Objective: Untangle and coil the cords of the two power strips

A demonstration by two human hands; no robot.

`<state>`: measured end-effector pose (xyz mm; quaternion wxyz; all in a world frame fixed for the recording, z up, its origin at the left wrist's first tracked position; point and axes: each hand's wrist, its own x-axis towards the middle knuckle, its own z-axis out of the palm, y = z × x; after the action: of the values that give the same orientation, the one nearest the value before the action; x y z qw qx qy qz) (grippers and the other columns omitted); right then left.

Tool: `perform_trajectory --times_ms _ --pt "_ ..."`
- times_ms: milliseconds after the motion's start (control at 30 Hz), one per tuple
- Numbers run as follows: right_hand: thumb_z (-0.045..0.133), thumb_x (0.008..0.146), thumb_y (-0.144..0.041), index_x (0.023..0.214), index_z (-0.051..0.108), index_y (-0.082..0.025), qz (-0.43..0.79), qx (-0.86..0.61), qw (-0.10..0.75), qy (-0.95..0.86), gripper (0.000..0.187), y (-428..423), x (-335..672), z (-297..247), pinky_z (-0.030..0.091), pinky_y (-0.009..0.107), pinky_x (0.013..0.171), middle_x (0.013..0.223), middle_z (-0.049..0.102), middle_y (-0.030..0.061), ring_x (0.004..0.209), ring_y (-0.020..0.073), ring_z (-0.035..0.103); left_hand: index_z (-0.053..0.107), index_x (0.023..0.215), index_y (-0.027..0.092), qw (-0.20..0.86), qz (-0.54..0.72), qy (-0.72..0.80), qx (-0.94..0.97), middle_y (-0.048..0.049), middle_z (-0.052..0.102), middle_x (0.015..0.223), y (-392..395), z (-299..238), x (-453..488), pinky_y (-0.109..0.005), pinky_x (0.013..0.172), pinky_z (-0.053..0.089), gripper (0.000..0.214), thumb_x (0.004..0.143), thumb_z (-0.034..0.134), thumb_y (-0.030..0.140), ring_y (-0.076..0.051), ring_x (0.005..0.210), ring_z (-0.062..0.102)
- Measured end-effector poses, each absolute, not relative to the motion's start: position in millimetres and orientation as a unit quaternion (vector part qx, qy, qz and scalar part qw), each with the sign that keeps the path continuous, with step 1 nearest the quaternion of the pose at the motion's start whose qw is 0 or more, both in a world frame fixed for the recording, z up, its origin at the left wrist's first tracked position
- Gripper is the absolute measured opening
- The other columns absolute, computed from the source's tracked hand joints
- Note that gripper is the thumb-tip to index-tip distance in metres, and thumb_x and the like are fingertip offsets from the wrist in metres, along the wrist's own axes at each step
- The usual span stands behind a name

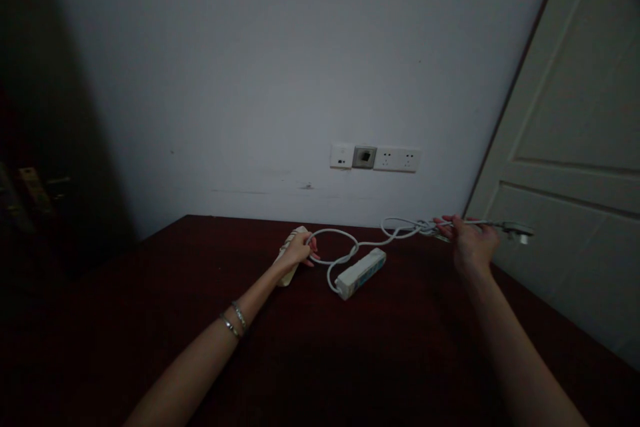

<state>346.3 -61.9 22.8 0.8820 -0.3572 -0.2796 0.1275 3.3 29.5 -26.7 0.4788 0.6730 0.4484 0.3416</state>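
My left hand [296, 252] is closed on the side of a loop of white cable [334, 231], bare wrist above two silver bangles. Partly covered by that hand, a cream power strip [287, 279] lies on the table. A second white power strip [362, 273] with a blue side rests just right of the loop, joined to the cable. Over to the right, my right hand [474, 240] grips the cable near a tangled bunch, raised around the table's back right edge. A plug [520, 232], blurred, sticks out beyond its fingers.
The dark red table [225, 320] meets a pale wall [250, 80]. Wall sockets [397, 159] and a grey-framed plate [365, 157] sit above its back edge. A white panelled door [575, 147] stands at the right; the dim left side has metal fittings [35, 187].
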Motion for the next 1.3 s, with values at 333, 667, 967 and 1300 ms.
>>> perform_trajectory --times_ms 333,667,967,1300 --pt "0.073 0.066 -0.019 0.076 0.041 -0.017 0.154 -0.352 0.888 -0.253 0.033 -76.9 312.0 54.1 0.059 0.023 0.056 0.063 0.062 -0.0024 0.055 0.0130 0.066 0.052 0.089 0.013 0.469 0.337 0.451 0.681 -0.0013 0.058 0.075 21.7 -7.8 -3.9 -0.025 0.054 0.053 0.033 0.061 0.051 -0.004 -0.014 0.064 0.064" --pt "0.075 0.065 -0.025 0.076 0.043 -0.017 0.209 -0.292 0.888 -0.288 0.034 -97.6 249.5 89.4 0.059 0.025 0.063 0.066 0.063 -0.0011 0.062 0.0136 0.067 0.064 0.097 0.017 0.118 0.398 0.272 0.868 -0.0083 0.061 0.110 -27.3 26.1 19.6 -0.034 0.099 0.034 0.023 0.076 0.060 0.027 -0.021 0.107 0.052" --pt "0.073 0.067 -0.021 0.079 0.043 -0.018 0.185 -0.280 0.893 -0.300 0.032 -105.9 260.5 95.8 0.059 0.028 0.066 0.068 0.060 -0.0027 0.059 0.0103 0.064 0.070 0.083 0.013 0.187 0.180 0.313 0.914 -0.0032 0.067 0.071 -14.0 39.4 24.3 -0.023 0.065 0.042 0.020 0.073 0.058 0.025 -0.013 0.063 0.058" --pt "0.068 0.070 -0.009 0.070 0.042 -0.018 0.196 -0.303 0.903 -0.234 0.028 -92.0 300.0 75.1 0.059 0.027 0.067 0.066 0.056 -0.0041 0.061 0.0089 0.062 0.073 0.074 0.020 0.442 -0.080 0.232 0.863 0.0021 0.069 0.070 14.0 61.5 26.2 -0.019 0.064 0.043 0.015 0.061 0.065 0.019 -0.011 0.067 0.059"
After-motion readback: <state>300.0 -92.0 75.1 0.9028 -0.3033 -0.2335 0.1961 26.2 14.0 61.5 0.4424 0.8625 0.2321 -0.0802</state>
